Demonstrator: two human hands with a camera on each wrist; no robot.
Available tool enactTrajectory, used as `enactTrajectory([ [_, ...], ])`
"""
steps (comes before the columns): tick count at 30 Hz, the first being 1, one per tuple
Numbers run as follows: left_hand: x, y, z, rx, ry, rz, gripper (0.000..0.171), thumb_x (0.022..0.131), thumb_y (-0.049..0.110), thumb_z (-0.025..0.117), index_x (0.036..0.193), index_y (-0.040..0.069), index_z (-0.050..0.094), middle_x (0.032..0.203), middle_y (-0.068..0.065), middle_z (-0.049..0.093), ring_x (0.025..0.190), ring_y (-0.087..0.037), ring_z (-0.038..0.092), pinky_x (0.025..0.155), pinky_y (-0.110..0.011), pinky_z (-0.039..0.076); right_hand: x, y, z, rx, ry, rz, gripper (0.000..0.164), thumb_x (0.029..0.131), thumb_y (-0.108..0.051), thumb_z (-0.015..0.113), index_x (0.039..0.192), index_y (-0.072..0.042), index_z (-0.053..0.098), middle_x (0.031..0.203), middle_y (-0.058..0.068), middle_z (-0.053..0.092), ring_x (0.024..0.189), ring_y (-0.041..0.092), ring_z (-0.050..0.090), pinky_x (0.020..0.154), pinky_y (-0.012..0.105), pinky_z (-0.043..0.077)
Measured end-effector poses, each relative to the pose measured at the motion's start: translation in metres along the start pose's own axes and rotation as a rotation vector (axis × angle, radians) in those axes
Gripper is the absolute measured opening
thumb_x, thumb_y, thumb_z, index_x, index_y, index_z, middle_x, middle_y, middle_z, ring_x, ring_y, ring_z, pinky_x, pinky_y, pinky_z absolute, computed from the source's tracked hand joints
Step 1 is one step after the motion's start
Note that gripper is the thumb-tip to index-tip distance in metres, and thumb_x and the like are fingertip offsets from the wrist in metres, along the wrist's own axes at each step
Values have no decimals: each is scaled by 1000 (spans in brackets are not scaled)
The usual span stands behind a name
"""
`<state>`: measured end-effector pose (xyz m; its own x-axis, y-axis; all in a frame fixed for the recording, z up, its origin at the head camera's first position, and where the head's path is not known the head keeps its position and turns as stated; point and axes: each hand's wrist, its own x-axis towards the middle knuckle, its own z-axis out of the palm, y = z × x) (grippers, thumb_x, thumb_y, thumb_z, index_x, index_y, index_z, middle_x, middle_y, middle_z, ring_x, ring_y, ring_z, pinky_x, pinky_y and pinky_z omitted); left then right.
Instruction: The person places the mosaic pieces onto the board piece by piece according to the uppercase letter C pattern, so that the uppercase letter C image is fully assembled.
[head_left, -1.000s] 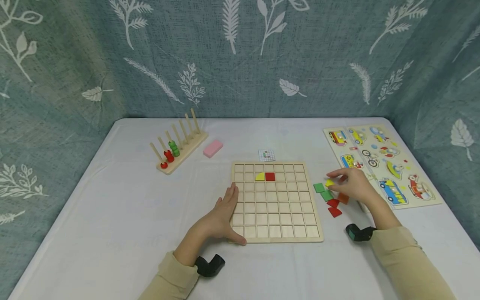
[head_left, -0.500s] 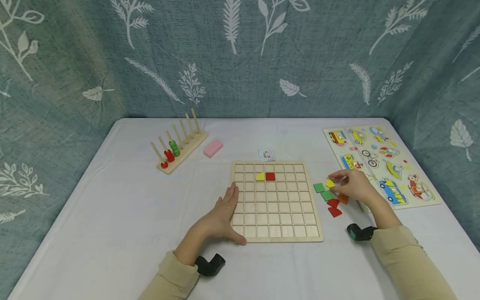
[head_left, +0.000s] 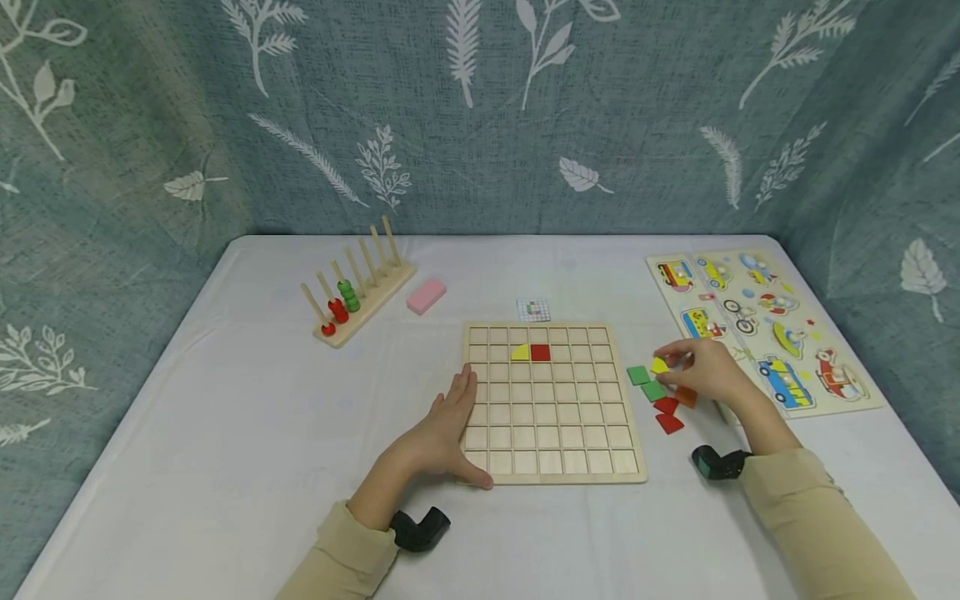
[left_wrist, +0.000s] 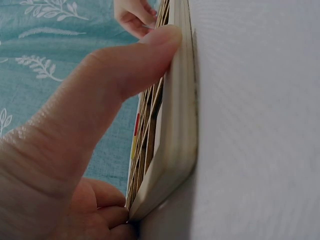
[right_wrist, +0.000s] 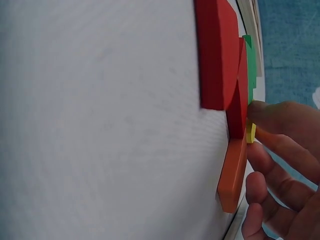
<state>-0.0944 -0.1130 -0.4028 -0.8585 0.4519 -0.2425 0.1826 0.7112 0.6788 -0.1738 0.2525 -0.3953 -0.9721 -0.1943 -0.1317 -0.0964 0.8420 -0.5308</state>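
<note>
A square wooden grid board (head_left: 557,414) lies on the white table. One yellow piece (head_left: 521,353) with a curved edge and a red square tile (head_left: 540,352) sit side by side in its second row. My left hand (head_left: 438,437) rests at the board's near left corner, fingers along the left side and thumb (left_wrist: 150,55) on the near edge. To the right of the board, my right hand (head_left: 708,371) pinches a small yellow tile (right_wrist: 251,131) between thumb and finger. Around it lie green tiles (head_left: 638,376), red pieces (head_left: 670,424) and an orange tile (head_left: 686,397).
A small pattern card (head_left: 533,311) lies behind the board. Further left are a pink block (head_left: 426,297) and a peg stand (head_left: 375,293) with red and green beads. Vehicle puzzle boards (head_left: 772,333) lie at the right, partly under the right hand.
The yellow tile between the right fingers has shifted slightly and shows more. The left hand and the board stay where they were.
</note>
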Motion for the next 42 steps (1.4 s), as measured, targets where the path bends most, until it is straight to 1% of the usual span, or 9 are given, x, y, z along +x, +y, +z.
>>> enactTrajectory([
  [13,1,-1,0,-5,-9,5,133,51,29,90,143,-7,1,151,-18,-9,138,-27,-7,110,-46,4,2,-1,0,-4,-2,1,31,76,-13,72,101,3,66,84,10,58,74,23,47,55,28,41],
  [20,0,-1,0,-4,-4,7,133,51,29,90,143,-8,1,151,-18,-8,138,-27,-7,110,-47,4,2,-2,0,3,-9,17,30,76,-12,72,101,3,66,84,10,57,74,23,46,55,28,40],
  [33,0,-2,0,-4,-5,8,133,51,29,90,143,-8,1,151,-18,-9,138,-27,-7,110,-46,4,3,-3,1,8,-4,12,31,76,-14,71,101,2,66,85,10,57,71,22,45,53,28,40],
  [42,0,-1,0,3,-9,4,134,51,30,90,143,-7,0,151,-18,-9,138,-27,-7,110,-46,4,3,-11,0,23,-16,5,31,77,-14,71,103,1,66,87,11,57,70,21,46,51,28,41],
])
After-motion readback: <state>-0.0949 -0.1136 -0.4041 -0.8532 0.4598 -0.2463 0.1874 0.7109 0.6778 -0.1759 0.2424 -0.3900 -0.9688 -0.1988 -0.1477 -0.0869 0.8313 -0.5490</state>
